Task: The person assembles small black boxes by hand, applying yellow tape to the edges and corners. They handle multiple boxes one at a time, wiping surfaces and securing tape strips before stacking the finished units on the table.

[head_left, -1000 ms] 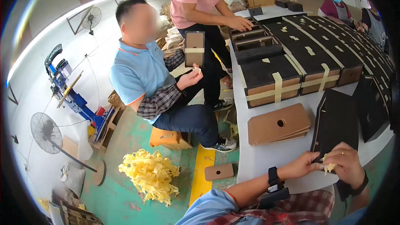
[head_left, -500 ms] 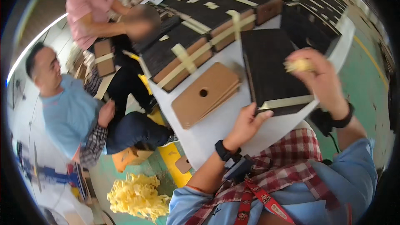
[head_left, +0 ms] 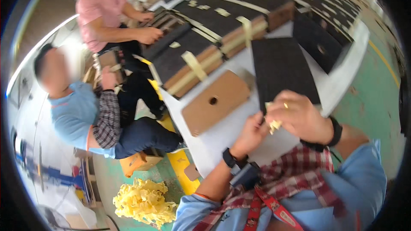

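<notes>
A flat black panel (head_left: 284, 70) lies on the white-topped table in front of me. At its near left corner, my left hand (head_left: 251, 134) is closed, thumb and fingers on the panel's edge. My right hand (head_left: 295, 113) hangs over the near edge, its fingers closed around a crumpled wad of pale yellow tape (head_left: 275, 125). The two hands nearly meet, and the right one hides much of that edge. To the left lies a brown board (head_left: 216, 102) with a round hole.
Black-topped blocks (head_left: 184, 47) with tape strips fill the table's far side. Another dark panel (head_left: 319, 42) leans at right. A heap of crumpled yellow tape (head_left: 143, 203) lies on the floor. One co-worker (head_left: 77, 111) sits at left; another (head_left: 100, 15) works beyond.
My right hand has come down and left with the tape wad, close to my left hand. The seated co-worker's hand has risen to a brown board.
</notes>
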Tool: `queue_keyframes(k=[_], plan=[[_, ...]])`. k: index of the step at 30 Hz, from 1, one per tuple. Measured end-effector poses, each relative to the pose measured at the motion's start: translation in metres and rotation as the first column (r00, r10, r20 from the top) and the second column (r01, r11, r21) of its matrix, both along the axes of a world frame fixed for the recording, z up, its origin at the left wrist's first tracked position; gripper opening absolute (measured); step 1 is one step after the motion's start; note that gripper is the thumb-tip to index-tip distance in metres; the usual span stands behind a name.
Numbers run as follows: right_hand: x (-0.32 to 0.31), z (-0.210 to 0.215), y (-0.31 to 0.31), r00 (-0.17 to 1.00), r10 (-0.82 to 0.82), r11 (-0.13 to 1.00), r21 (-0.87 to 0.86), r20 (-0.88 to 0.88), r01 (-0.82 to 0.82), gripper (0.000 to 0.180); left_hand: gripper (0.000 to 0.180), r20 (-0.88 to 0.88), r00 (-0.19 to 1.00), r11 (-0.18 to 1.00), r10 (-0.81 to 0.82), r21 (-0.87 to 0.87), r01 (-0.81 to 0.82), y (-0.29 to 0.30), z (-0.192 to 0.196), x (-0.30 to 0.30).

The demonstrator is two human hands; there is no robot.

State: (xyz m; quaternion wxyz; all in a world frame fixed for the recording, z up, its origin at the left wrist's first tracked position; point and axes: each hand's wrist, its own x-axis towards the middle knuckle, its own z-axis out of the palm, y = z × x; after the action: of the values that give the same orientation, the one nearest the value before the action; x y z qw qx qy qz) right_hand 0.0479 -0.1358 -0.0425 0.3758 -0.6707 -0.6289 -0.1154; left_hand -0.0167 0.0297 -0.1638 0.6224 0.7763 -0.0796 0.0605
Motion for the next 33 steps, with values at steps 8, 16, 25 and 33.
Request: queue_keyframes(k=[8, 16, 25, 33], plan=[[-0.002, 0.025, -0.032, 0.963, -0.024, 0.998, 0.043, -0.267, 0.036, 0.033, 0.019, 0.061, 0.998, 0.968, -0.008, -0.251, 0.024, -0.015, 0.019, -0.002], [-0.012, 0.005, -0.004, 0.948, -0.229, 0.955, -0.140, 0.222, 0.263, 0.044, 0.019, 0.126, 0.990, 0.978, 0.066, -0.206, -0.038, -0.021, 0.015, -0.006], [0.002, -0.004, 0.001, 0.930, -0.028, 0.998, -0.036, 0.365, 0.044, 0.021, 0.015, 0.151, 0.988, 0.994, -0.015, -0.102, 0.031, -0.008, 0.025, -0.001], [-0.001, 0.006, -0.030, 0.998, 0.011, 0.999, -0.045, 0.054, -0.009, 0.035, 0.016, 0.039, 0.999, 0.976, -0.024, -0.213, 0.032, -0.010, 0.016, 0.002]])
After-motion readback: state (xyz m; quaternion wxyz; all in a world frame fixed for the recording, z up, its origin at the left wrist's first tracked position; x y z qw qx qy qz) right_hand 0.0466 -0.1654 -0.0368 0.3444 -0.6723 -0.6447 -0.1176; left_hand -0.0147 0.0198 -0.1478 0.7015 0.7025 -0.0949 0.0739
